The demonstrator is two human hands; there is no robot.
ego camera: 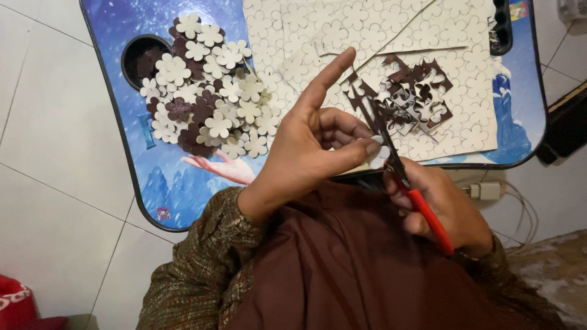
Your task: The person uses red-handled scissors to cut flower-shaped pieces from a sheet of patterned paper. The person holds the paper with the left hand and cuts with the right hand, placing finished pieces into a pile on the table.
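Note:
My left hand (312,143) is raised over the small blue table (131,159), pinching a small white flower-shaped cutout (380,153) between thumb and fingers, the index finger pointing up. My right hand (443,208) grips red-handled scissors (400,174) whose dark blades point up at the cutout. A pile of white and dark brown flower cutouts (211,91) lies on the table to the left. A dark brown scrap with flower-shaped holes (416,95) lies behind the scissors.
White sheets printed with flower outlines (391,30) cover the table's far right. A round cup hole (142,56) sits at the far left. White tiled floor surrounds the table; a cable and plug (489,190) lie at the right, a red object (15,302) bottom left.

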